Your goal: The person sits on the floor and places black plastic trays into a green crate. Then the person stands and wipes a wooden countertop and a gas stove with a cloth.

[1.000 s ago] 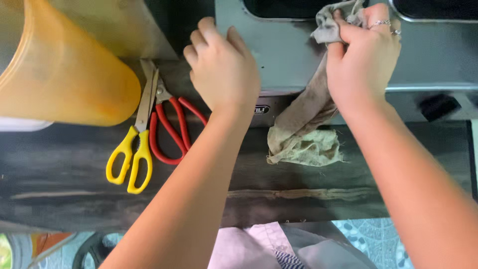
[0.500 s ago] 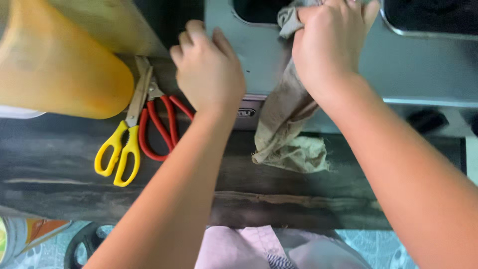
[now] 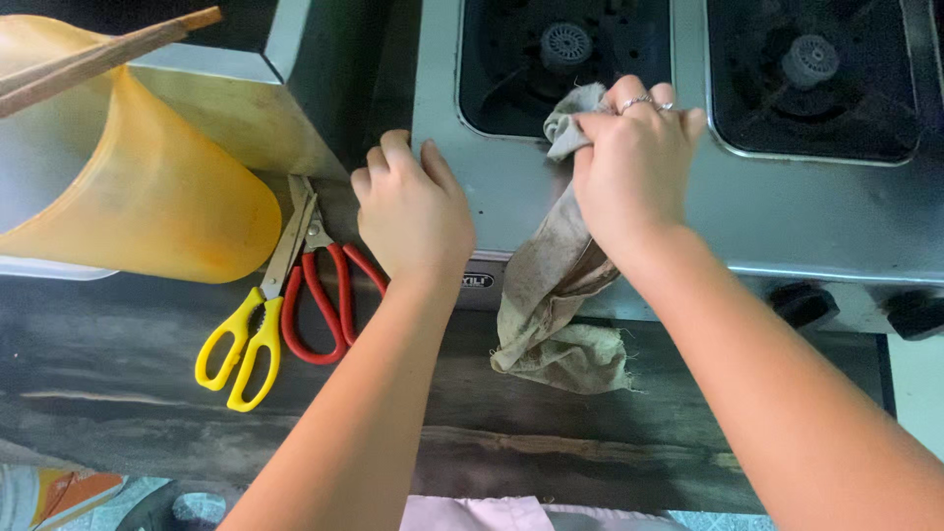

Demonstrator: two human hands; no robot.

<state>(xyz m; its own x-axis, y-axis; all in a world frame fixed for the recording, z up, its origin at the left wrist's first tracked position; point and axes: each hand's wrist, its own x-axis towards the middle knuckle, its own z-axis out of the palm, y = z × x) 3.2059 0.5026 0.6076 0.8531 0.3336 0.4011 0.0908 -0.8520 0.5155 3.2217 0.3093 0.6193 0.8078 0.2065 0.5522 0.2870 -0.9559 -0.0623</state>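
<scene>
My right hand grips a dirty beige cloth and presses its top end on the steel top of a gas stove, by the left burner. The rest of the cloth hangs over the stove's front edge onto the dark counter. My left hand rests with curled fingers on the stove's left front corner and holds nothing.
Yellow-handled scissors and red-handled scissors lie side by side on the dark counter, left of my left hand. A translucent orange container with wooden chopsticks stands at far left. Black stove knobs sit at right.
The view has shifted so both burners now show. My right hand with the cloth has slid down and toward me on the stove top; my left hand stays on the corner.
</scene>
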